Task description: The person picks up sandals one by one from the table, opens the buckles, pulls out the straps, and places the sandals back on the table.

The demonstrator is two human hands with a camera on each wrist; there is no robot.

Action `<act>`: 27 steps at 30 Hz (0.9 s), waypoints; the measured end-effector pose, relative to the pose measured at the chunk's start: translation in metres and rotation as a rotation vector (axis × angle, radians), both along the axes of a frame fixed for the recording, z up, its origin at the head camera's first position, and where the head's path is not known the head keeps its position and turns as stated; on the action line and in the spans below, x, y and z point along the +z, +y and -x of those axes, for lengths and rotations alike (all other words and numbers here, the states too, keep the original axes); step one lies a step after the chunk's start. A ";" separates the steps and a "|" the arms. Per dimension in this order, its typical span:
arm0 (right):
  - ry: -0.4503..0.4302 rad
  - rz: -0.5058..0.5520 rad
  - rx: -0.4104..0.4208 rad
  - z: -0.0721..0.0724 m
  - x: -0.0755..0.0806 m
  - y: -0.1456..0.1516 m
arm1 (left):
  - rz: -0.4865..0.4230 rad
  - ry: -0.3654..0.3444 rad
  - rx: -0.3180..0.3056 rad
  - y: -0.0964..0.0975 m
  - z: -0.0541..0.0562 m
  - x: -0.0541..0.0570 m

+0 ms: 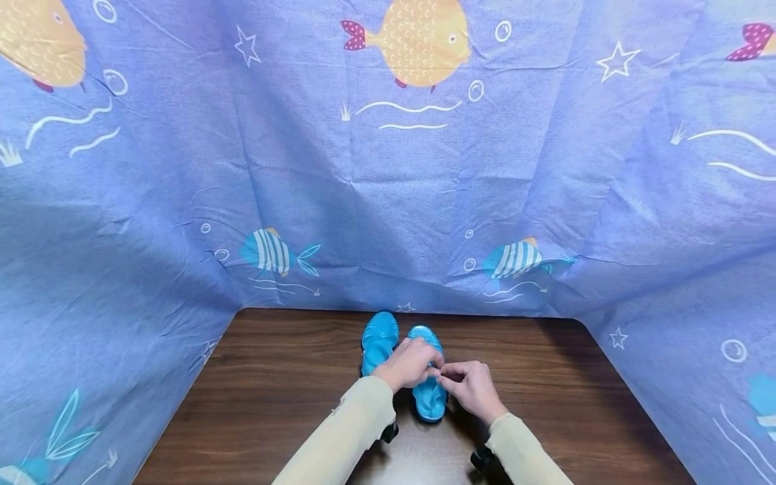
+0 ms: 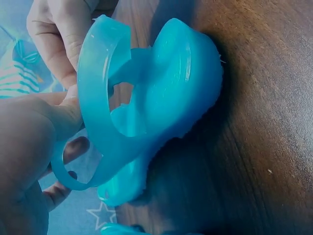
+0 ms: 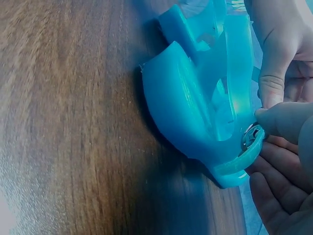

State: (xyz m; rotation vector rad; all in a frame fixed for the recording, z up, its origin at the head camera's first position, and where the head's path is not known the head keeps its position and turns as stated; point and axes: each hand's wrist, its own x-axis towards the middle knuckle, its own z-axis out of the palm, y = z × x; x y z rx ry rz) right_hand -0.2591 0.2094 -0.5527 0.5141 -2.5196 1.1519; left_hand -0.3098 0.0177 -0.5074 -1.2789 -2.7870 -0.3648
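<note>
A blue jelly sandal point(image 1: 430, 403) stands on the table, toe away from me, with both hands at its ankle strap point(image 2: 93, 88). My left hand point(image 1: 409, 364) reaches over the sandal and pinches the strap between thumb and fingers. From the right side, my right hand point(image 1: 474, 387) pinches the strap close to a small metal buckle point(image 3: 251, 137). The fingertips of the two hands nearly meet. In the right wrist view the strap's end is partly hidden by fingers. The matching blue sandal point(image 1: 380, 331) stands to the left, partly covered by my left hand.
The dark wood table point(image 1: 279, 391) is bounded at the back and sides by a blue curtain point(image 1: 400, 222) printed with fish. Dark wrist devices point(image 1: 481, 459) sit beneath both cream sleeves point(image 1: 345, 431).
</note>
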 end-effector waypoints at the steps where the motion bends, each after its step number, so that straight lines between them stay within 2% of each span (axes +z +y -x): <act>1: 0.005 -0.001 0.001 0.000 -0.001 0.000 | -0.003 0.001 0.002 0.000 0.000 0.000; 10: 0.007 0.005 -0.023 0.000 -0.003 -0.002 | -0.033 -0.009 0.004 -0.002 0.001 -0.001; 17: -0.005 0.003 -0.036 -0.001 -0.003 -0.002 | -0.044 0.029 -0.009 -0.005 0.002 -0.002; 27: -0.022 0.000 -0.031 0.000 -0.003 -0.002 | -0.041 0.026 0.014 -0.011 0.002 -0.001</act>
